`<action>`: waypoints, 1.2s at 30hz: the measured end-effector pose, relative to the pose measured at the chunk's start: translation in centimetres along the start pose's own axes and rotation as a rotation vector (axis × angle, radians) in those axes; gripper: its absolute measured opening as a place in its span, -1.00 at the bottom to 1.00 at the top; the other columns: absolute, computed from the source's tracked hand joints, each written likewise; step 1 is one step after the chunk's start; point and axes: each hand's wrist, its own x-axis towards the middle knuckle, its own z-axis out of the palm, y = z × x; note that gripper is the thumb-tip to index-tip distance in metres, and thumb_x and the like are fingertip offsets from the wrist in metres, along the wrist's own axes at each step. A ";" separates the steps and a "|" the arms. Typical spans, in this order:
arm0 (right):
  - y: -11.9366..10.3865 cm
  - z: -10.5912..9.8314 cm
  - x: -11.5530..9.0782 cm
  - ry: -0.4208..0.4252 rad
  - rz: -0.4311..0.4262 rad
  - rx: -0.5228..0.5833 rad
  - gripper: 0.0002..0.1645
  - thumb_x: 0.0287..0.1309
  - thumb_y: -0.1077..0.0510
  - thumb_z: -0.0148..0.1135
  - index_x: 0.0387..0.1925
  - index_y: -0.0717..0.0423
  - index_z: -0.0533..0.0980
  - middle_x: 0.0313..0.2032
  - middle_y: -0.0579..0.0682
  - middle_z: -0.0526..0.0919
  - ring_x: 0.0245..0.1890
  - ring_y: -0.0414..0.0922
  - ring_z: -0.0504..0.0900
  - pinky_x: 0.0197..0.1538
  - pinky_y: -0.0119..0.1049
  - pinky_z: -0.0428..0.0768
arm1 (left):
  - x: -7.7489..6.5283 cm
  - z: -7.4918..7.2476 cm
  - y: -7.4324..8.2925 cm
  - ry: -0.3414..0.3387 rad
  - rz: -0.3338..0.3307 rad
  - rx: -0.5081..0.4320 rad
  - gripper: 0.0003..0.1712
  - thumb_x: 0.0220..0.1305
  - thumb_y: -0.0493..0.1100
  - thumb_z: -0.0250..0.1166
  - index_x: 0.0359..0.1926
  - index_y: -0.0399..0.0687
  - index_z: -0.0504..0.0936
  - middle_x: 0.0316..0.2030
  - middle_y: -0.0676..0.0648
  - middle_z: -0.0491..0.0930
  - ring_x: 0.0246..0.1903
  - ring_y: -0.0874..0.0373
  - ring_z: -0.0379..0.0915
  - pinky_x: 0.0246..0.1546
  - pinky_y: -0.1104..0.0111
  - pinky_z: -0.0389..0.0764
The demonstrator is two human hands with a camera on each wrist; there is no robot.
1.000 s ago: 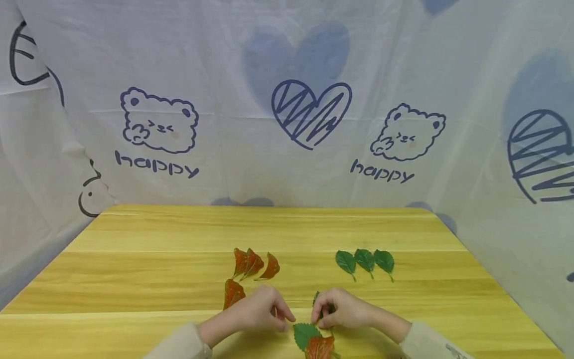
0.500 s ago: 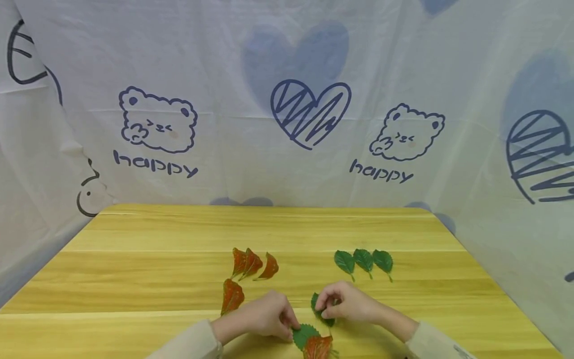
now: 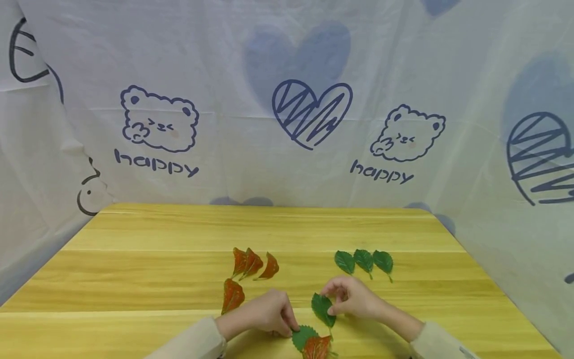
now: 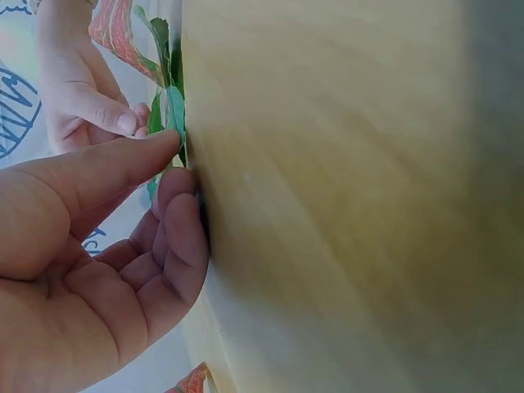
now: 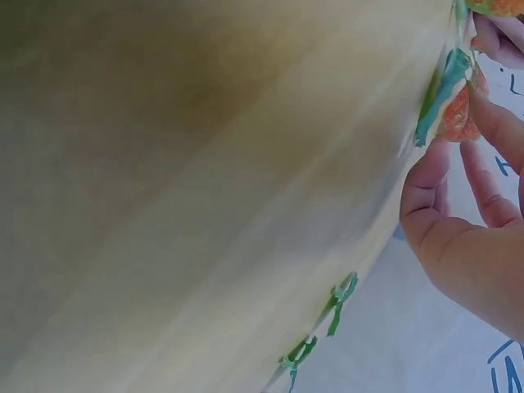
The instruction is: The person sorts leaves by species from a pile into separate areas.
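Observation:
My left hand (image 3: 271,313) pinches the left tip of a green leaf (image 3: 303,336) low on the table; in the left wrist view, thumb and forefinger meet at that leaf's tip (image 4: 175,110). A red-orange leaf (image 3: 316,348) overlaps its lower right side. Just above lies another green leaf (image 3: 321,305), its stem pointing down toward the red one. Around this upper leaf's right edge is my right hand (image 3: 356,300), thumb and forefinger spread apart, the thumb tip at or very near the edge. In the right wrist view, a gap shows between the right hand's fingertips (image 5: 434,160).
Three green leaves (image 3: 363,260) lie in a row at the back right of the wooden table (image 3: 134,279). Several red-orange leaves (image 3: 253,263) lie left of centre, one of them (image 3: 232,296) nearer my left forearm. A printed cloth (image 3: 233,124) hangs behind the table.
My left hand has moved right and down to the lower green leaf and pinches its tip. My right hand has let the upper green leaf lie and shifted slightly right, uncovering it.

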 end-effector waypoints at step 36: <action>-0.3 0.1 -0.1 0.013 0.090 -0.085 -0.77 -0.14 0.41 0.30 -0.33 0.31 0.53 -0.65 -0.08 0.38 -0.72 -0.29 0.30 -0.66 -0.52 0.32 | 0.3 -0.2 -0.1 -0.003 -0.041 -0.059 -0.86 -0.13 -0.53 0.31 -0.58 -0.27 0.68 -0.65 -0.04 0.61 -0.81 0.29 0.33 -0.77 0.46 0.46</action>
